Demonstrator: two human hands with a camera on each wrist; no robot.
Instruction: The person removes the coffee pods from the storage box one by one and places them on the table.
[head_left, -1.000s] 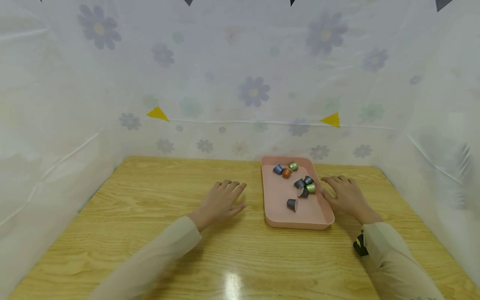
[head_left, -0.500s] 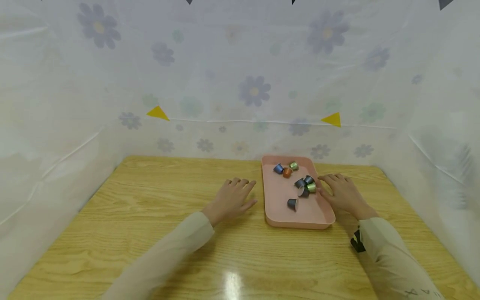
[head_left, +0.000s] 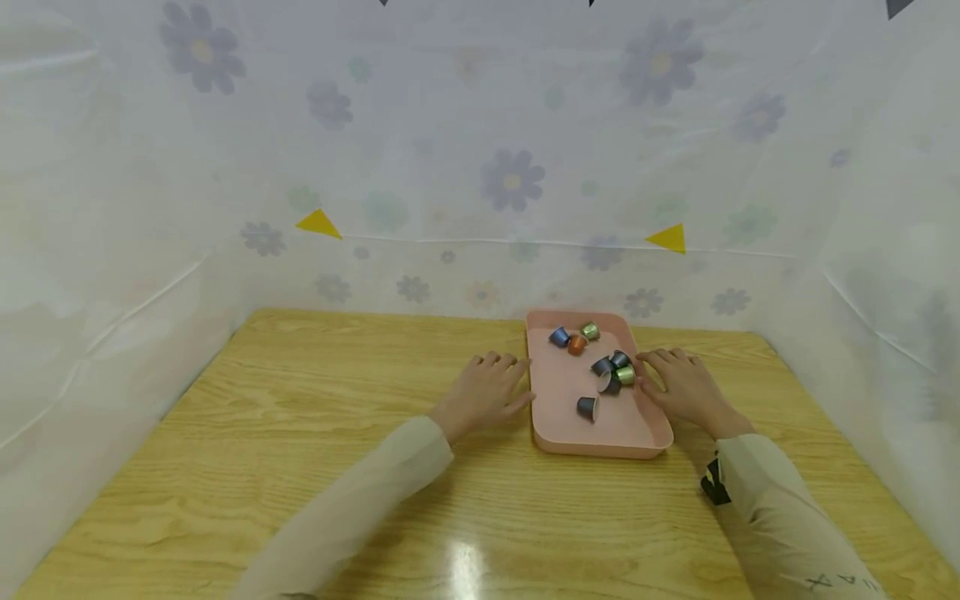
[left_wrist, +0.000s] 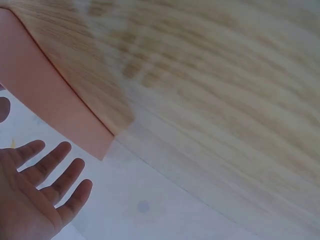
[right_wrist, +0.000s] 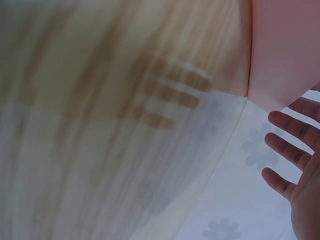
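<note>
A shallow pink tray (head_left: 558, 425) lies right of centre on the wooden table, with several coffee capsules in it. Blue (head_left: 559, 336), orange (head_left: 577, 344) and green capsules (head_left: 590, 331) sit near its far end. Dark capsules (head_left: 609, 382) and a light green one (head_left: 625, 375) cluster by the right wall; a lone dark capsule (head_left: 588, 407) lies nearer me. My left hand (head_left: 486, 392) has its fingers spread, thumb and forefinger right at the tray's left rim. At the right rim, my right hand (head_left: 686, 392) has its fingertips against the edge. In both wrist views the fingers (left_wrist: 75, 197) look extended.
The wooden table (head_left: 337, 400) meets a white flower-patterned sheet (head_left: 420, 167) at the back and sides. Two yellow triangles (head_left: 318, 223) mark the back sheet. A small black device (head_left: 715, 481) shows at the right sleeve.
My left hand has moved right, from the table beside the tray up to its left rim. The right hand has shifted slightly inward against the right rim. The capsules look unmoved.
</note>
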